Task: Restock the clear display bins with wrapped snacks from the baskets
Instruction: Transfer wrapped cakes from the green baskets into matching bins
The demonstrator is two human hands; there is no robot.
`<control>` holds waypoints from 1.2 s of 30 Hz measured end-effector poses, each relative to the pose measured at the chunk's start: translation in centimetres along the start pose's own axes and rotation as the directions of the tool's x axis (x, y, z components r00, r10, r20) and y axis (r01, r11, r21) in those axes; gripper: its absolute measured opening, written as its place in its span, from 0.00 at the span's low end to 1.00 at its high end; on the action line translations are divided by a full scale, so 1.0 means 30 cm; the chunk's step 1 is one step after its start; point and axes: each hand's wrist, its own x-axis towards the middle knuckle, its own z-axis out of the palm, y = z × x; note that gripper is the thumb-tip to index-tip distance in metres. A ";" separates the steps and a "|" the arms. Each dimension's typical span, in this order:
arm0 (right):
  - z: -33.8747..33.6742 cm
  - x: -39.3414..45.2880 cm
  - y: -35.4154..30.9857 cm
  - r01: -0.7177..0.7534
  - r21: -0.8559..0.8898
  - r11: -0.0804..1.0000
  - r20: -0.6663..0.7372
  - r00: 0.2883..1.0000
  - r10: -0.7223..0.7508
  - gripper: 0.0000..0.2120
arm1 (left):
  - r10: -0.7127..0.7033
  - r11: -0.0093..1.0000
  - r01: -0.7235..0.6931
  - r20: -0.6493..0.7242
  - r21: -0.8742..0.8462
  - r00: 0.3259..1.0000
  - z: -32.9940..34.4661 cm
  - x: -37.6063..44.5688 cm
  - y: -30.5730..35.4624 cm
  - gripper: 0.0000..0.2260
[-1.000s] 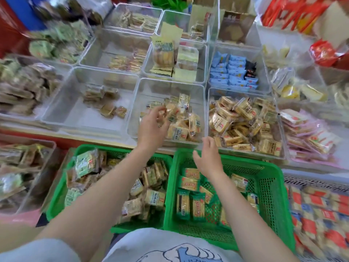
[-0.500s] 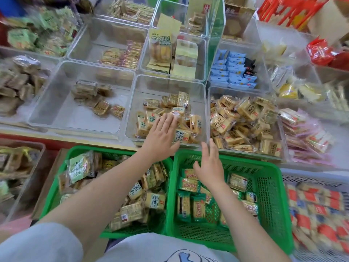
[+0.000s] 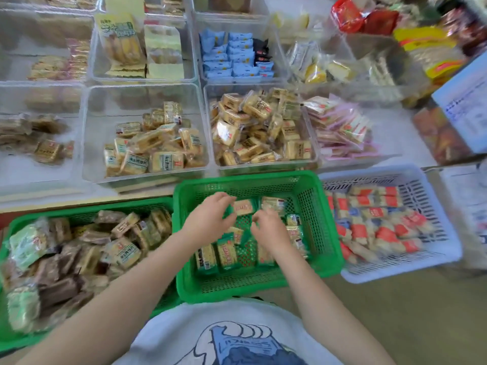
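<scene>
Centre frame: green perforated plastic basket (image 3: 320, 206), part-filled with green-wrapped snack packets (image 3: 226, 252); left hand (image 3: 208, 219) and right hand (image 3: 266, 229) inside, fingers curled among packets, actual grasp unclear. Above it: clear plastic display bins (image 3: 87, 143) of tan-wrapped biscuits (image 3: 155, 146). Lower right: white perforated basket (image 3: 427, 185), red-labelled packets (image 3: 374, 225).

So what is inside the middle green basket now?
The middle green basket holds a few green-wrapped snack packs; bare mesh shows. Both hands, left hand and right hand, cover some packs.

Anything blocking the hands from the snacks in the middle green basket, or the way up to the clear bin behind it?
Nothing visible. Both the left hand and right hand are already down among the snacks in the open basket. The bin beyond it is open-topped and part full.
</scene>
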 end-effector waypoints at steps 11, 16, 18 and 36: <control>0.011 -0.046 0.411 -0.111 -0.208 0.972 0.321 0.931 0.175 0.40 | -0.319 0.786 0.435 0.314 -0.439 0.894 0.288 0.006 0.114 0.15; -0.030 -0.023 0.375 -0.026 -0.237 0.971 0.411 0.903 0.125 0.47 | -0.402 0.664 0.508 0.310 -0.549 0.861 0.275 0.009 0.110 0.13; -0.038 -0.027 0.372 -0.001 -0.247 0.969 0.443 0.889 0.113 0.47 | -0.414 0.641 0.515 0.309 -0.569 0.856 0.264 0.010 0.106 0.12; -0.162 0.070 -0.314 -0.178 0.613 0.770 0.346 0.937 -0.058 0.31 | -0.375 0.443 0.234 0.058 -0.865 0.925 -0.132 -0.137 -0.066 0.11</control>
